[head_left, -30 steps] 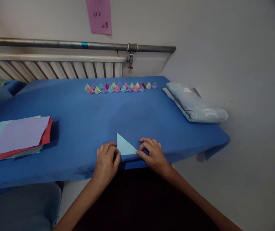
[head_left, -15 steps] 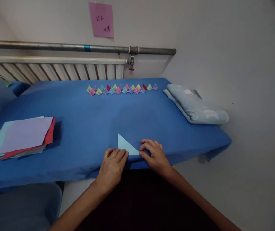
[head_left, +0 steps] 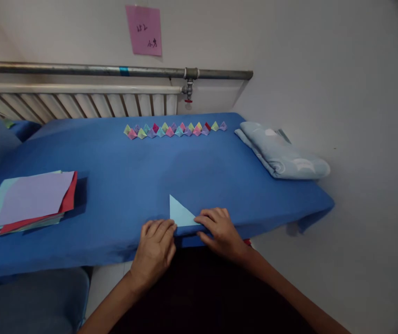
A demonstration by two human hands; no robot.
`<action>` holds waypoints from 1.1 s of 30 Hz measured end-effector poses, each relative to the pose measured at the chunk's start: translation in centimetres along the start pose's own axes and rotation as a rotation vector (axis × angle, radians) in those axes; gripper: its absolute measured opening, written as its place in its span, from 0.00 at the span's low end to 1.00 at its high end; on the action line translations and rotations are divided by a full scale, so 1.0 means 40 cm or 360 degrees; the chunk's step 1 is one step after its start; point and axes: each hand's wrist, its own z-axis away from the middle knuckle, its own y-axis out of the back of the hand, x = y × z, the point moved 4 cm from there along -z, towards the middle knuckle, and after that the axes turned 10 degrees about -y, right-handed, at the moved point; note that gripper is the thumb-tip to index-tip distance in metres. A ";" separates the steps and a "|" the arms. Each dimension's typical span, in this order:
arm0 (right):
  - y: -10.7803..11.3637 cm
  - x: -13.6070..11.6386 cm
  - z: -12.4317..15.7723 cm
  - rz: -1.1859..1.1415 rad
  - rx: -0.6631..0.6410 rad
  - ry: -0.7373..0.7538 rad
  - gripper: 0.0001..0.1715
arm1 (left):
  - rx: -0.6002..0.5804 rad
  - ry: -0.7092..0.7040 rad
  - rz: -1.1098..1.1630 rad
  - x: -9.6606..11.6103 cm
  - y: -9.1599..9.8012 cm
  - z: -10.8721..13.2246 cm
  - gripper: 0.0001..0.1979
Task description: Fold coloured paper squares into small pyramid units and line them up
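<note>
A light blue sheet of paper (head_left: 180, 214), folded to a triangle, lies at the bed's front edge with its upright side on the left. At its lower left corner, the closed fingers of my left hand (head_left: 155, 246) press on the paper. My right hand (head_left: 221, 234) is open at the lower right corner. Its index fingertip touches the paper there, while the thumb sits apart, just below the edge. Under the fingertips both lower corners are partly hidden.
A blue sheet covers the bed (head_left: 122, 185). Toward the back runs a row of small colourful folded paper pieces (head_left: 170, 131). At left lies a stack of coloured paper (head_left: 33, 197); at right, a folded blanket (head_left: 282, 155). A radiator (head_left: 94, 104) and pipe stand behind.
My left hand has slid from the middle of the lower edge to its left corner. The right thumb has parted from the index finger, which now rests on the right corner.
</note>
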 end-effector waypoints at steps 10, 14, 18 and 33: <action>0.011 -0.019 0.013 -0.0044 0.0091 0.0258 0.09 | -0.0117 0.1448 0.1339 -0.044 0.012 0.059 0.19; 0.025 -0.028 0.019 -0.0083 0.0130 0.0342 0.10 | -0.0135 0.1986 0.2077 -0.022 -0.017 0.054 0.25; 0.033 -0.044 0.023 -0.0057 0.0156 0.0489 0.10 | 0.0088 0.2142 0.2226 -0.017 -0.032 0.046 0.25; 0.154 -0.107 -0.073 -0.1069 0.0182 -0.0020 0.07 | 0.0600 0.1431 0.2687 -0.070 0.009 0.013 0.17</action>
